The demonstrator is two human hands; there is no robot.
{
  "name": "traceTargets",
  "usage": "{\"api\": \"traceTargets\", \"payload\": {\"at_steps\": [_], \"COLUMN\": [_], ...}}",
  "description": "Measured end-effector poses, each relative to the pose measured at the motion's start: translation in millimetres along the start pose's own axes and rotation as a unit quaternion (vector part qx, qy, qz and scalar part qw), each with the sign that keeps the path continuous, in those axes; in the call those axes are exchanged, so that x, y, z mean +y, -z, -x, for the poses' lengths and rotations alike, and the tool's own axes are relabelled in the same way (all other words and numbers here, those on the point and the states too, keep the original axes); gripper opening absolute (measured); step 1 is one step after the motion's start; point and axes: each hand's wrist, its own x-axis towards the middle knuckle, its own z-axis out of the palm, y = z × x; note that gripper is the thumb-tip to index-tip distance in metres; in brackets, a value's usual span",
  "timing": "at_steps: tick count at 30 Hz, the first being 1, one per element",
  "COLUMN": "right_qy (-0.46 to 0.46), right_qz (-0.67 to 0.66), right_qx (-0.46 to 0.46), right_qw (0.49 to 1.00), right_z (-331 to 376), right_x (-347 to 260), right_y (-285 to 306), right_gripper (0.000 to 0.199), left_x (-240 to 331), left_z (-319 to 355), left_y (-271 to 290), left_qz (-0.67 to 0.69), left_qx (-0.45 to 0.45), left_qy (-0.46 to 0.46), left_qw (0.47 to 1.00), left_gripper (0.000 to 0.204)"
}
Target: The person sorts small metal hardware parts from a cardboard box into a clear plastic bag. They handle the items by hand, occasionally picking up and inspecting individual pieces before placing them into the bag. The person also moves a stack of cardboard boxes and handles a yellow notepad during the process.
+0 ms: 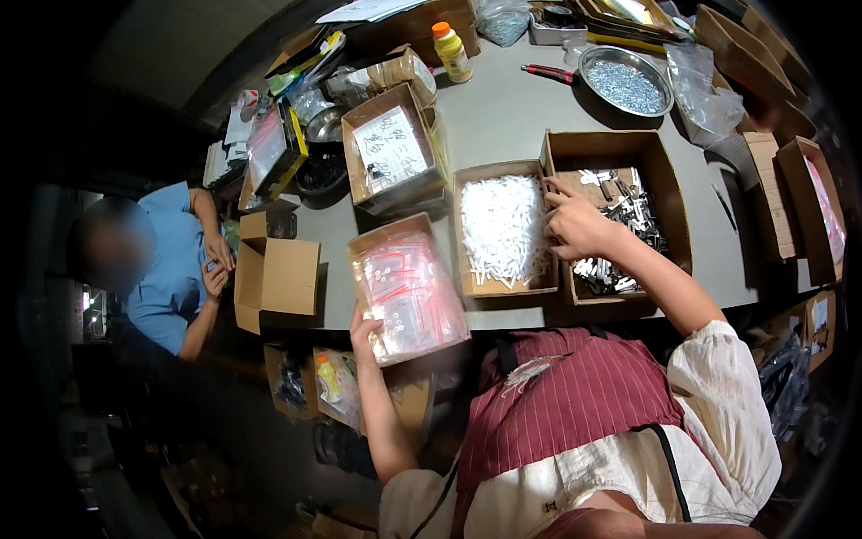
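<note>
My left hand [365, 336] is closed on the near left side of a cardboard box [416, 224] filled with small clear zip bags [409, 292] with red edges. The box is tilted at the table's near edge. My right hand [582, 223] rests with fingers apart and bent over the walls between two other boxes, apparently touching them. In the left one lies a heap of white plastic pieces [503, 225]. The larger right box [620, 142] contains black, white and metallic small parts [633, 211]; my hand and forearm cover some of them.
A round metal bowl [664, 106] of small shiny parts stands at the back right, beside a red-handled tool [549, 74]. An orange-capped bottle [452, 54] is at the back. Left are a paper-topped box [391, 148] and an open carton [289, 277]. A person in blue [166, 269] works beyond.
</note>
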Motion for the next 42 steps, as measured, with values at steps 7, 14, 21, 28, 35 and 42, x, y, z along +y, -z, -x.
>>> {"api": "traceTargets", "payload": {"at_steps": [7,14,21,28,35,42], "right_qy": [-0.041,-0.068,-0.039,0.017,-0.007,0.060], "right_qz": [0.014,-0.037,-0.038,-0.058,-0.097,-0.175], "right_qx": [0.045,0.094,0.121,0.140,0.170,0.209], "right_qw": [0.998,0.993,0.991,0.988,0.981,0.960], "right_z": [46,82,73,55,42,-1], "right_x": [8,48,23,-13,-20,-50], "right_y": [4,11,17,39,27,39], "right_gripper": [0.021,0.022,0.017,0.021,0.032,0.053], "left_x": [-32,-50,10,3,16,13], "left_z": [-27,-46,13,28,13,11], "left_y": [-50,-100,-203,-220,-197,-198], "left_qz": [0.021,-0.342,-0.548,-0.582,-0.487,-0.333], "left_qx": [-0.113,-0.011,-0.060,-0.122,0.014,-0.061], "left_qy": [0.006,-0.236,-0.295,-0.208,-0.160,-0.309], "left_qw": [0.993,0.909,0.780,0.777,0.859,0.889], "left_gripper": [0.077,0.049,0.036,0.026,0.024,0.016]}}
